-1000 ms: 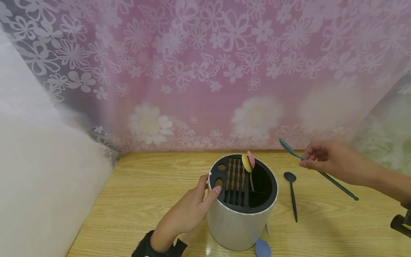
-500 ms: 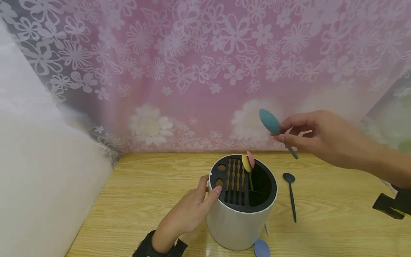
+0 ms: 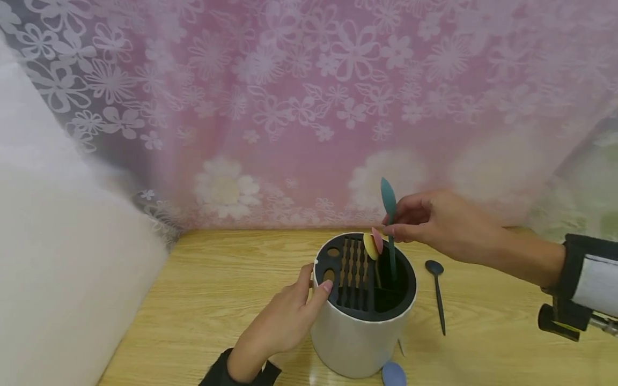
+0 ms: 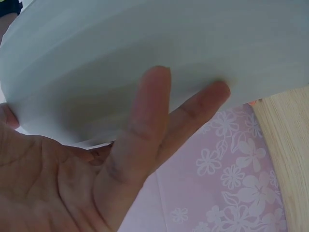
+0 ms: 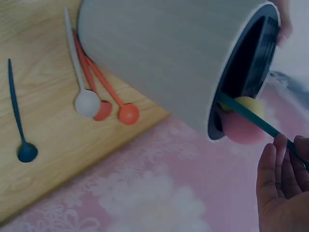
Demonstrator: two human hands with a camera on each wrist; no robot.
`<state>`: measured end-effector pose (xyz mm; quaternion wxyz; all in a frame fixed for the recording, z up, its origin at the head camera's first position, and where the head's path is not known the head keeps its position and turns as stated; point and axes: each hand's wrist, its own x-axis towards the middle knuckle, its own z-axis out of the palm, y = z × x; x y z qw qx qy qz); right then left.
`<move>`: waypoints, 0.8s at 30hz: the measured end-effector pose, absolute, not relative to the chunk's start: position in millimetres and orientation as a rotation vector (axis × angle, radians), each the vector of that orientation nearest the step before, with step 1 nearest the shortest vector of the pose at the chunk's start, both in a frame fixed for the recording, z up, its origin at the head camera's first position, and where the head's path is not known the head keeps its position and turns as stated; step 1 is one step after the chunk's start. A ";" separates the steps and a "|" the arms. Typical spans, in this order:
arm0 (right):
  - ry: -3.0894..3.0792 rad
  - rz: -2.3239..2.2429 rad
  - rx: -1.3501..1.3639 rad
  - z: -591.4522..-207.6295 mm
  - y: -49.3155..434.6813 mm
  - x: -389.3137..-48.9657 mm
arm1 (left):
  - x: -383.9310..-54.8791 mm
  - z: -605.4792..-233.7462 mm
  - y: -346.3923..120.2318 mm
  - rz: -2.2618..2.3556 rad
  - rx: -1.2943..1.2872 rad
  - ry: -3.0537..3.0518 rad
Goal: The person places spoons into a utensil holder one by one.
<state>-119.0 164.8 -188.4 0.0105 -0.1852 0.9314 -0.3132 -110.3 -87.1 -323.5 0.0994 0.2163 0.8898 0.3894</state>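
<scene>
A round white utensil holder (image 3: 354, 343) with a black slotted lid stands on the table. My left hand (image 3: 282, 321) holds it at the left, thumb over the rim and fingers against the outer wall (image 4: 145, 43). My right hand (image 3: 439, 222) pinches a teal spoon (image 3: 388, 198) just below its bowl. The spoon is upright, bowl on top, its handle (image 5: 248, 115) reaching down into the large opening at the lid's right. A yellow spoon (image 3: 370, 246) and a pink spoon (image 3: 378, 240) stand in that same opening, their lower ends hidden.
A dark spoon (image 3: 435, 267) lies right of the holder, and a blue spoon (image 3: 394, 373) lies in front. In the right wrist view, a pale spoon (image 5: 87, 103) and two orange spoons (image 5: 128, 114) lie beside the holder. A pink floral cloth (image 3: 289, 134) hangs behind the table.
My right hand has carried the teal spoon leftward to the holder, turning it from slanted to upright and lowering its handle into the opening. My left hand stays put.
</scene>
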 end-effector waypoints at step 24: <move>2.862 -0.816 -0.391 -227.4 179.2 -118.4 | -109.4 -326.0 -89.7 1.139 0.662 2.623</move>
